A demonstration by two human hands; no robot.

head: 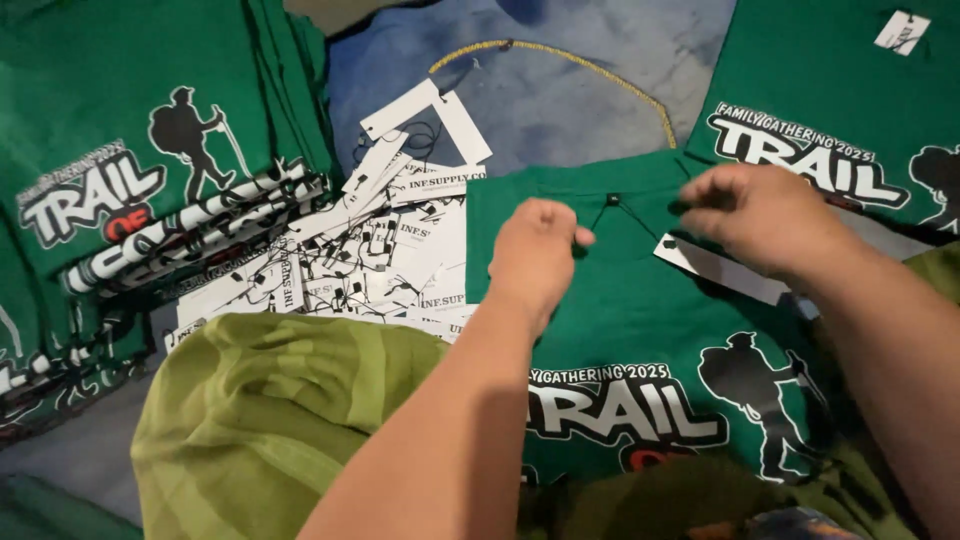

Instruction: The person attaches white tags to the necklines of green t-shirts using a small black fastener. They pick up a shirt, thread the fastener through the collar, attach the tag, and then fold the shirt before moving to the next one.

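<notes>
- A green T-shirt [640, 300] with a white and black print of a hiker is laid flat across the lap of the person, the collar end turned away from the body so that this end can be reached by both hands.
- At the collar a thin black string [622, 207] with a small black knob is seen; it runs toward a white paper hang tag [722, 270], which lies on the shirt under the right hand.
- The left hand [535, 255] is closed into a loose fist, and the string end appears to be pinched between thumb and forefinger, probably so that the string is kept tight.
- The right hand [765, 215] is held above the tag with fingers bent together; whether something is clamped in them cannot be told.
- To the left, a loose pile of white tags with black strings [385, 250] is kept within easy reach.
- Further left a stack of folded green shirts [150, 190] is placed, and another green shirt [850, 110] lies at the upper right.
- An olive-green cloth [270, 420] is seen below the left forearm.
</notes>
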